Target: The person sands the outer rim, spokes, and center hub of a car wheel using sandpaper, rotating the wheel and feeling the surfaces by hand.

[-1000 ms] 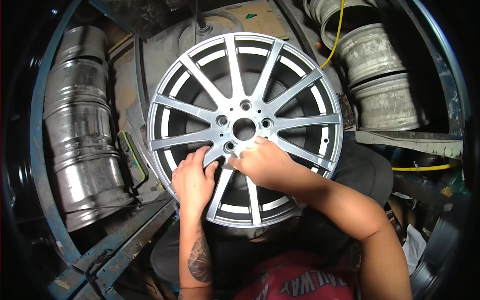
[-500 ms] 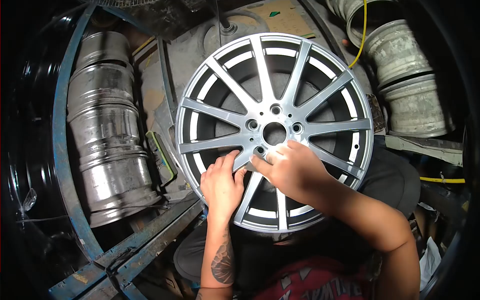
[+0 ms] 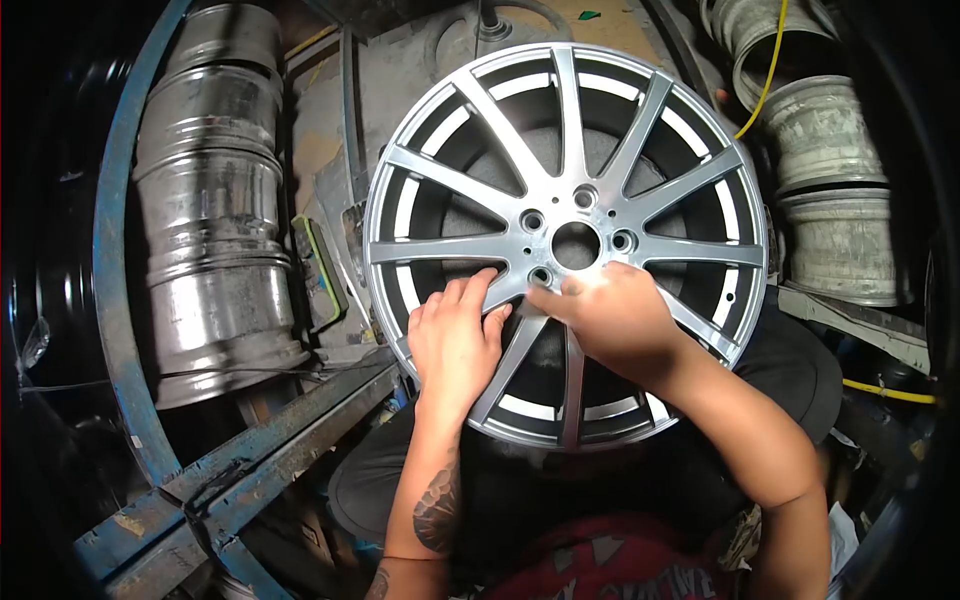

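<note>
A silver multi-spoke alloy wheel rim (image 3: 497, 182) lies face up in front of me, over my lap, with its round center hole and bolt holes showing. My left hand (image 3: 452, 340) is wrapped over a lower-left spoke, fingertips on one side and thumb on the other. Against the face just below the center hole, my right hand (image 3: 622, 318) presses with its fingers bent and close together. It is slightly blurred, and whatever may be under its fingertips is hidden.
Bare metal rims (image 3: 215, 215) are stacked on the left behind a blue metal frame (image 3: 110, 270). More dull rims (image 3: 825, 135) stand at the right, beside a yellow hose (image 3: 775, 60). A green-edged object (image 3: 318, 272) lies left of the wheel.
The whole view has shifted, so the wheel sits higher and farther right in it. My right hand stays near the hub, and my left hand keeps its hold on the spoke.
</note>
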A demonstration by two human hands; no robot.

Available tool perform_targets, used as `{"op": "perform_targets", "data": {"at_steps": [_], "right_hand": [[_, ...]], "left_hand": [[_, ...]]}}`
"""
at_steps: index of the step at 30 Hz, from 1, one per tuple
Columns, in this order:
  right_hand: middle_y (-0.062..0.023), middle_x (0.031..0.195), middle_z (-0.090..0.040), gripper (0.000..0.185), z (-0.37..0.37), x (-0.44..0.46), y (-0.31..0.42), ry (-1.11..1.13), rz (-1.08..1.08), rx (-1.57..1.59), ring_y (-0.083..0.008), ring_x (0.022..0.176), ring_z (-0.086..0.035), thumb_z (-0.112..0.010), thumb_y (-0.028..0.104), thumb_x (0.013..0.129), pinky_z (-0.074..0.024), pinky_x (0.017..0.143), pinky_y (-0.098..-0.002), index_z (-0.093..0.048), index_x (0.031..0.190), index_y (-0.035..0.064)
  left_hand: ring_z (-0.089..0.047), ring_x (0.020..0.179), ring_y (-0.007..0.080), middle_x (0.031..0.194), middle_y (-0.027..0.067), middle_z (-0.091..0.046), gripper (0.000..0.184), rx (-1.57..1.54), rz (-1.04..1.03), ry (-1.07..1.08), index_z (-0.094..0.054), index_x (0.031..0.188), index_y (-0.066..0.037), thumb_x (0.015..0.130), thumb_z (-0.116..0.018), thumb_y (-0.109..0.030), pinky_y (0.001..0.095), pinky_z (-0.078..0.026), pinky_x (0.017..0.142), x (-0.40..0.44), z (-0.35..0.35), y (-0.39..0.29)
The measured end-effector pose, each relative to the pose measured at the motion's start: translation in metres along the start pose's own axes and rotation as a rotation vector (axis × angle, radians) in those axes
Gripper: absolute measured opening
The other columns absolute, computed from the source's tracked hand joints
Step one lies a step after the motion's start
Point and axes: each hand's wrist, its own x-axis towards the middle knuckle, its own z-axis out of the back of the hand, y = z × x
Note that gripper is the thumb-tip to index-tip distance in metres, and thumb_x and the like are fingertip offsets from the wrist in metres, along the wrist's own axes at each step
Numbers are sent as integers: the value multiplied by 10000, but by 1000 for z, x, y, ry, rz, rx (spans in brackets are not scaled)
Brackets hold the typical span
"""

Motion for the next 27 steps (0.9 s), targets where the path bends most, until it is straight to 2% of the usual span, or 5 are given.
{"op": "perform_targets", "data": {"at_steps": [4,7,10,24,27], "right_hand": [[-33,788,-716,358,17,0,-1,326,-18,-64,-252,698,-742,-720,143,857,-536,621,-401,-830,1192,206],[-37,758,-714,293,-6,-1,4,-9,45,-31,-257,681,-740,-721,157,879,-541,618,-398,-849,1139,204],[-37,749,-712,286,15,-1,4,308,-59,-27,-259,663,-736,-723,161,886,-540,609,-410,-849,1138,204],[-56,816,-730,294,12,-7,1,325,-21,-34,-261,738,-756,-613,161,983,-557,642,-420,-815,1193,197],[-47,783,-711,276,32,-2,0,-8,-145,-38,-266,743,-754,-625,151,980,-563,668,-407,-801,1191,181]], "left_hand": [[-714,1046,344,1145,99,-754,446,2,-20,-28,-715,1354,-167,937,-800,-297,480,-519,909,-1,-3,2],[-717,1053,339,1141,96,-756,446,-1,-11,-13,-715,1356,-168,940,-799,-302,477,-520,915,-1,0,1],[-718,1054,334,1141,92,-758,445,10,-12,-18,-715,1357,-170,941,-799,-304,474,-521,919,-1,-3,3],[-716,1079,340,1168,102,-759,447,-56,-14,72,-696,1404,-151,987,-741,-305,485,-521,949,-1,3,3],[-679,1223,364,1289,149,-737,437,-202,6,164,-649,1487,-138,1059,-659,-228,487,-487,1062,-3,15,5]]}}
